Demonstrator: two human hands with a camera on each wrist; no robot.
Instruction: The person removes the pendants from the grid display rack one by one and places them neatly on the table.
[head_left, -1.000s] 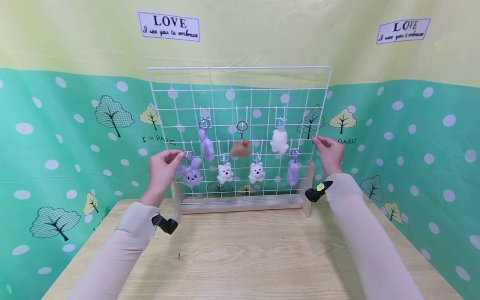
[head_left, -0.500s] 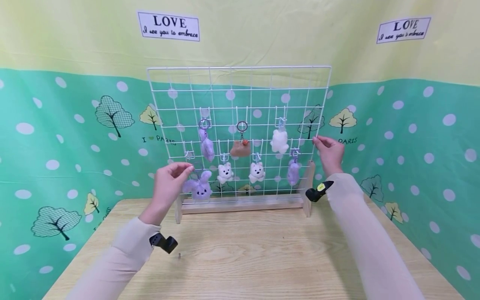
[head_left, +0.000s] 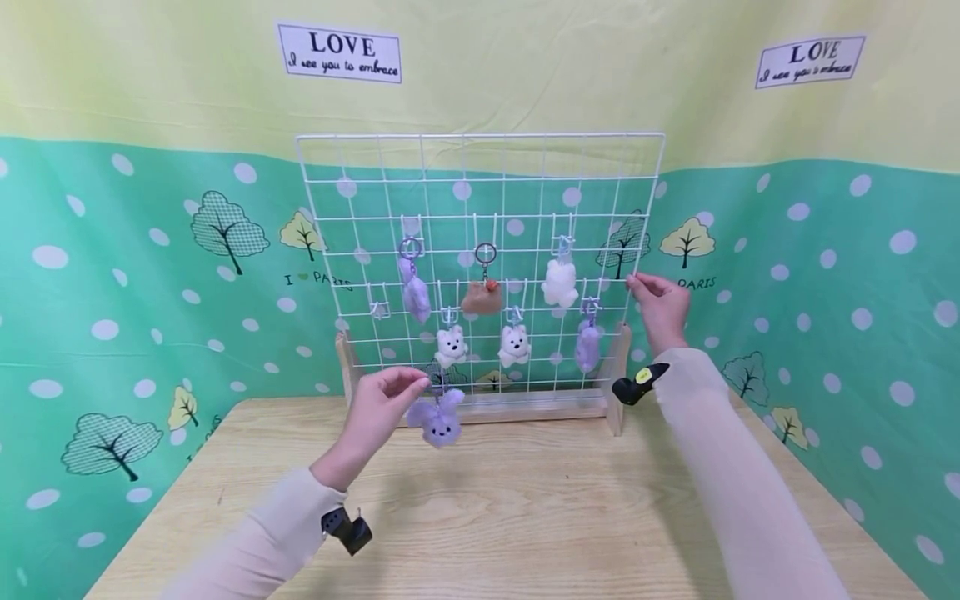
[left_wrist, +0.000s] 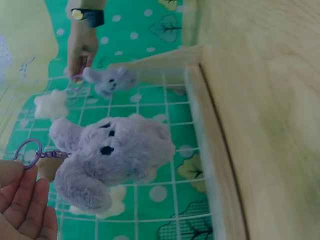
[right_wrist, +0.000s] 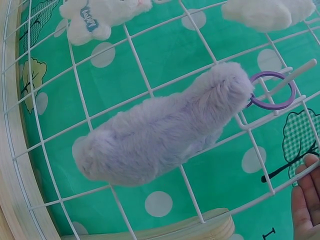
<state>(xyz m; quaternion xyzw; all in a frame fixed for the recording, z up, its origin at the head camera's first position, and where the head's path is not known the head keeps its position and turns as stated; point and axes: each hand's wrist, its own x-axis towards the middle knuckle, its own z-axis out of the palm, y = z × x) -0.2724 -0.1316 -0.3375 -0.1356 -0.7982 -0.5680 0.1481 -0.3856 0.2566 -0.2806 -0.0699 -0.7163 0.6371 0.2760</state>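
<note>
My left hand (head_left: 375, 412) pinches the purple ring (left_wrist: 30, 140) of a fluffy lilac bunny keychain (head_left: 441, 423) between thumb and fingertips. The bunny dangles in front of the lower part of a white wire grid rack (head_left: 480, 135), above the table. In the left wrist view its dark eyes and long ears show. At the grid's right edge, my right hand (head_left: 662, 310) pinches the side wire. Close to that hand, another lilac plush keychain (right_wrist: 160, 135) hangs side-on from a hook by its purple ring (right_wrist: 272, 106).
Other keychains hang on the grid: a lilac one (head_left: 415, 296), a brown one (head_left: 482, 297), a white one (head_left: 559, 283) and two white bears (head_left: 451, 345). A white hook (head_left: 379, 310) juts out at left. Wooden feet (head_left: 617, 375) hold the rack on the table (head_left: 510, 508).
My left hand has taken the bunny keychain off the lower left hook and brought it down, rightward and toward me. My right hand stays on the grid's edge.
</note>
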